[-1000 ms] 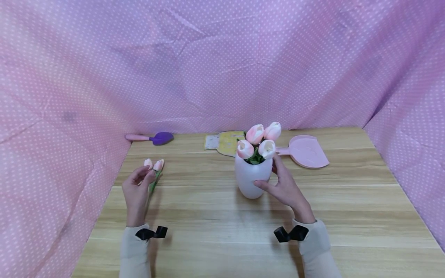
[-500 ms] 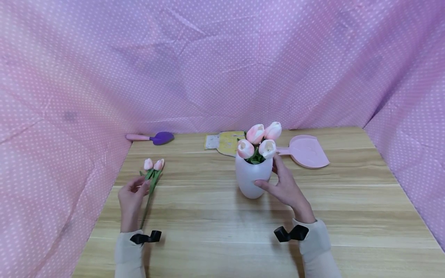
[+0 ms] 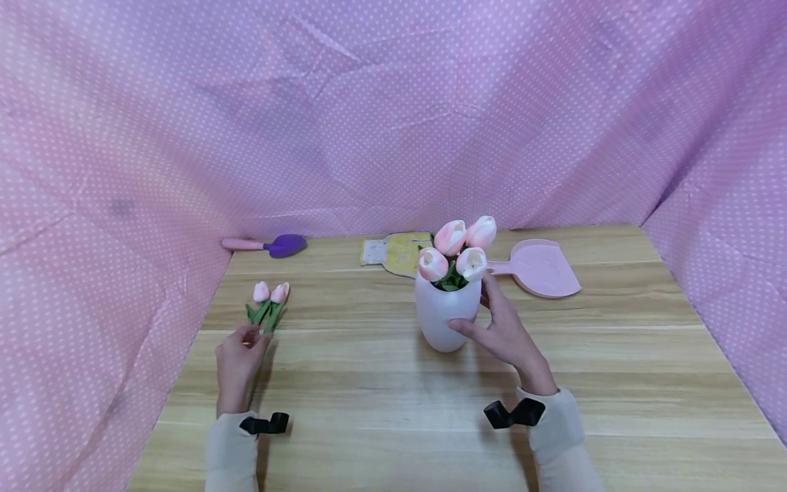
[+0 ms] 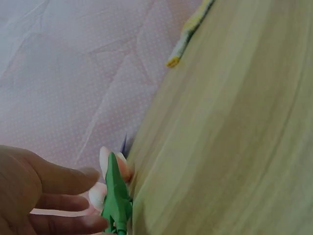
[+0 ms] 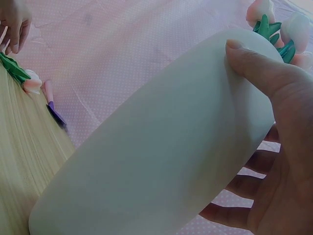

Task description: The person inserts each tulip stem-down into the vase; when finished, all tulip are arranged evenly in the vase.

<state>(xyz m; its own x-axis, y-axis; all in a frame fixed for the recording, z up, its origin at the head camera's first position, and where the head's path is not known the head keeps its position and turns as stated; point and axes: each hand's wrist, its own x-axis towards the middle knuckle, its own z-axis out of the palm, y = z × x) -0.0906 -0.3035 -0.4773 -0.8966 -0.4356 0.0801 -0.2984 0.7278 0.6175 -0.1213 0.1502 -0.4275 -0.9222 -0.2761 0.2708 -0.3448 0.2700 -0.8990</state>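
Two pink-white tulips point(image 3: 270, 311) with green leaves lie on the left part of the wooden table. Over their stems is my left hand point(image 3: 238, 359), fingertips close to the leaves. The left wrist view shows its thumb and fingers apart beside the green leaves point(image 4: 116, 196), with no stem between them. My right hand point(image 3: 507, 331) holds a white vase point(image 3: 447, 321) by its right side, thumb in front and fingers behind. Several pink-white tulips point(image 3: 451, 239) stand in the vase. In the right wrist view the thumb presses high on the vase wall point(image 5: 161, 137).
At the back left lies a small trowel point(image 3: 285, 245) with a purple blade and pink handle. A yellow and grey flat item point(image 3: 399, 253) lies behind the vase, partly hidden by it. To its right is a pink dustpan point(image 3: 546, 270). Pink dotted cloth point(image 3: 393, 123) hangs behind the table.
My left hand has drawn back from the tulip heads down along the stems, uncovering the blooms and leaves. My right hand and the vase have stayed in place.
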